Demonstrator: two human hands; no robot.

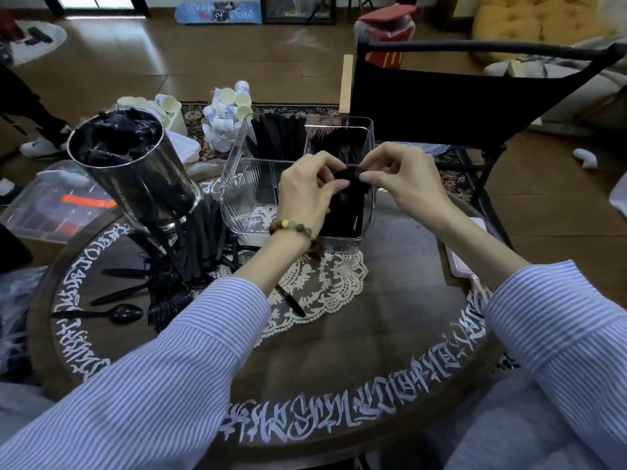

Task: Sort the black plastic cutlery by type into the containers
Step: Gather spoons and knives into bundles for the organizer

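A clear plastic organiser point(237, 184) with several compartments stands at the table's middle. Its far left compartment holds black knives point(276, 134), its far right one black forks point(336, 144). Both hands meet over the near right compartment, which is full of black cutlery point(349, 212). My left hand point(305, 195) and my right hand point(393, 171) both pinch the tops of that bundle at the rim; which type it is I cannot tell. A heap of loose black cutlery point(190, 252) lies to the left, with a spoon point(115, 313) nearest the table edge.
A tilted steel cylinder point(135, 164) stuffed with black plastic leans over the heap. A lace doily point(325, 283) lies under the organiser. A pink phone point(461, 262) sits at the right edge. A black chair point(458, 96) stands behind the round table point(373, 361).
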